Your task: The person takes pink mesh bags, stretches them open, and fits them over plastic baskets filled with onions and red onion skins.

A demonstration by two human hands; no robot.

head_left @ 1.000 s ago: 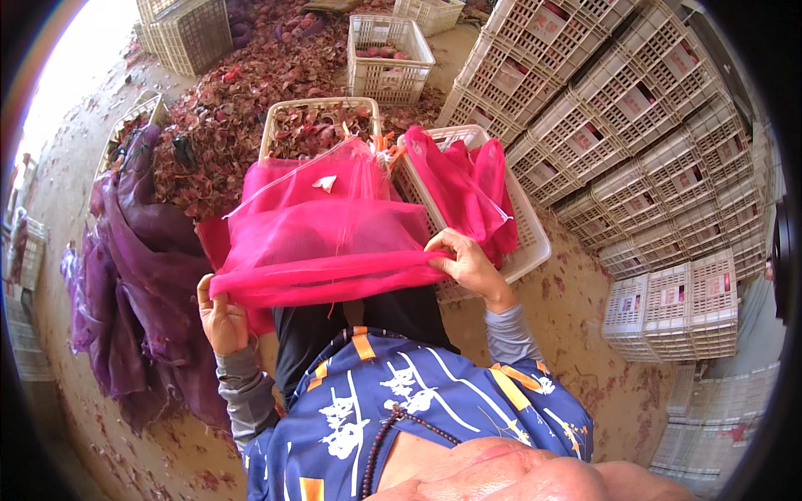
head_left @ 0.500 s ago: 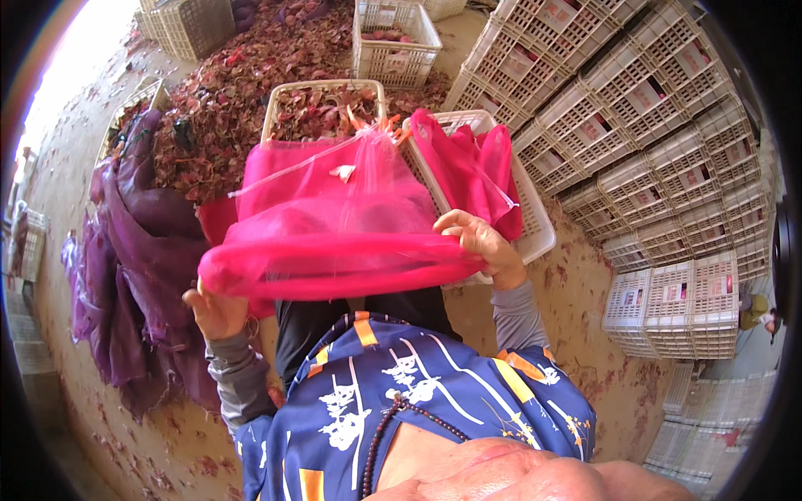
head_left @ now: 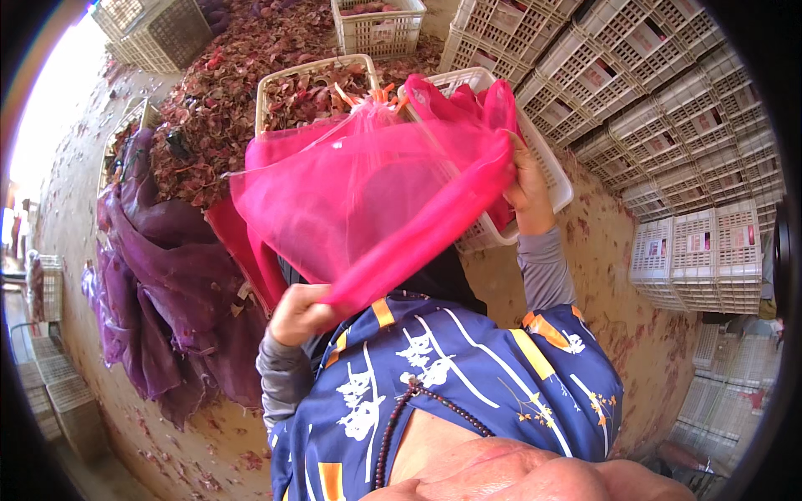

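A bright pink mesh bag point(head_left: 351, 200) is stretched slantwise across my lap, its near edge rolled into a band. My left hand point(head_left: 301, 316) is a fist closed on the near left end of the band, close to my body. Farther out on the right, my right hand point(head_left: 530, 179) grips the other end, with some fingers hidden by the cloth. Orange ties point(head_left: 380, 96) gather the mesh at the far side. Under it lies more pink mesh, partly hidden. Beyond my right hand another pink bag point(head_left: 499, 104) lies in a white plastic crate point(head_left: 558, 179).
Dry reddish papery skins point(head_left: 225, 100) are heaped ahead, around a cream crate point(head_left: 261, 96). Purple mesh sacks point(head_left: 167, 259) slump at my left. Stacked white crates point(head_left: 660, 117) rise on the right. A crate of reddish produce point(head_left: 380, 33) stands at the far side.
My right hand has moved outward and right, lifting its end of the pink mesh. My left hand has come nearer my body and closed into a fist, so the band now slants.
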